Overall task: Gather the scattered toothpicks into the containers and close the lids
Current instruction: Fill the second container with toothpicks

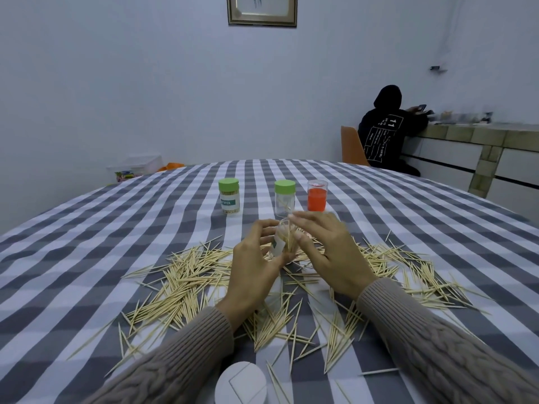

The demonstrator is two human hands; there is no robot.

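Holding a clear jar [281,242] just above the checked tablecloth [87,252], the left hand [256,266] had its fingers and thumb curled round the jar's lower part. The jar leaned away from the person, its long axis tipped and its open mouth turned up and toward the far side of the table. A bundle of toothpicks [289,239] stood inside it, roughly along that same axis, tips poking out of the mouth. The right hand [326,252] was close beside the jar, thumb and forefinger pinched on the tops of those sticks, the other fingers loosely spread.

Loose toothpicks [186,281] lay scattered flat on the cloth under and around both hands, pointing every way, in a wide band from left to right, with thinner strays nearer the person. A white lid [240,383] sat at the near edge, between the sleeves [180,360].

Beyond the hands three more jars stood upright in a row, well apart from the pile: a green-lidded jar packed with toothpicks [229,196] on the left, a green-lidded jar nearly empty [284,198] in the middle, and a clear jar with a red insert [317,196] on the right. Bare cloth lay open on the far left and far right, and behind the row to the table's rounded far edge. A person in a dark hooded top [385,132] sat at a counter in the background.
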